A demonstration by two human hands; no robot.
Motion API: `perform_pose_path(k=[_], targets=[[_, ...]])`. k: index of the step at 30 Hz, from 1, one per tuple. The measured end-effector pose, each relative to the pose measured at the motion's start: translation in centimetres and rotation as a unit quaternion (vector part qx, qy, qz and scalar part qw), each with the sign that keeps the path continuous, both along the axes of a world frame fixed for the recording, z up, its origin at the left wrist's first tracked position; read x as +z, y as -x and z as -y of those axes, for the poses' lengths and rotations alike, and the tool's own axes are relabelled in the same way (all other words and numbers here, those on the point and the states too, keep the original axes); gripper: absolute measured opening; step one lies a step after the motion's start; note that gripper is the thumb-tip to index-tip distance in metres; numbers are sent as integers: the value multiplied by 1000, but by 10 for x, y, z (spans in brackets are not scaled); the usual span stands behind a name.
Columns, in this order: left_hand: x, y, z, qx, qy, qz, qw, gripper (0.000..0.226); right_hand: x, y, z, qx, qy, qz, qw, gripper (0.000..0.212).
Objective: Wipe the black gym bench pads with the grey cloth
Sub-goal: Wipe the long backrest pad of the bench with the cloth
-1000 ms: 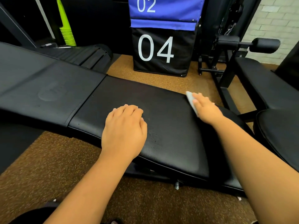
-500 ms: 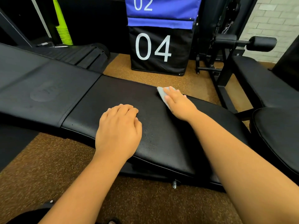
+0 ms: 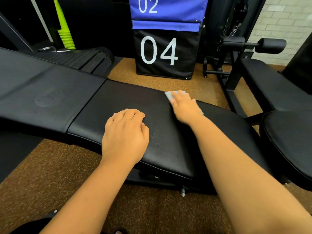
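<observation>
Since half a second ago, the grey cloth (image 3: 170, 95) has been carried slightly rightward along the far edge of the seat pad (image 3: 162, 132). Nearest, the left hand (image 3: 125, 135) is rested on the pad's near half, fingers loosely bent, nothing held. Farther on, the cloth is pressed flat under the right hand (image 3: 184, 108), its grip made with extended fingers rather than a pinch. Wiping of the seat pad is judged under way; next, strokes toward the near edge are called for, then the back pad (image 3: 42, 92) at left. The resting left hand is placed in the wiping path. Beyond, a numbered black box (image 3: 166, 54) is seen, and a second bench (image 3: 276, 88) at right.
</observation>
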State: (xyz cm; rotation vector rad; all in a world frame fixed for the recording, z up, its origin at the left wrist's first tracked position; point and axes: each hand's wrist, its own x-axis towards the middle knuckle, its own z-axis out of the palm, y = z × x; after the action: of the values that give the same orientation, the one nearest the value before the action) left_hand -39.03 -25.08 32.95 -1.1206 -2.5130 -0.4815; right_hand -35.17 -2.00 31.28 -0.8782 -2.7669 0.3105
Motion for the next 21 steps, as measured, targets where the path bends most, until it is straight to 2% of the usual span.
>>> perform_pose_path(k=[3, 5, 11, 14, 17, 21], targets=[[1, -1, 1, -1, 1, -3, 1000, 29, 5, 2, 24, 83, 32, -26, 996, 42], [1, -1, 1, -2, 1, -3, 1000, 29, 4, -17, 13, 90, 63, -39, 993, 42], [2, -1, 0, 0, -1, -7, 1000, 27, -10, -79, -51, -77, 122, -11, 989, 45], [1, 0, 0, 1, 2, -6, 1000, 27, -13, -62, -45, -97, 77, 1, 992, 43], [1, -1, 0, 1, -3, -7, 1000, 27, -7, -31, -13, -52, 35, -3, 998, 41], [1, -2, 0, -4, -4, -10, 1000, 28, -1, -13, 38, 97, -2, -31, 995, 39]])
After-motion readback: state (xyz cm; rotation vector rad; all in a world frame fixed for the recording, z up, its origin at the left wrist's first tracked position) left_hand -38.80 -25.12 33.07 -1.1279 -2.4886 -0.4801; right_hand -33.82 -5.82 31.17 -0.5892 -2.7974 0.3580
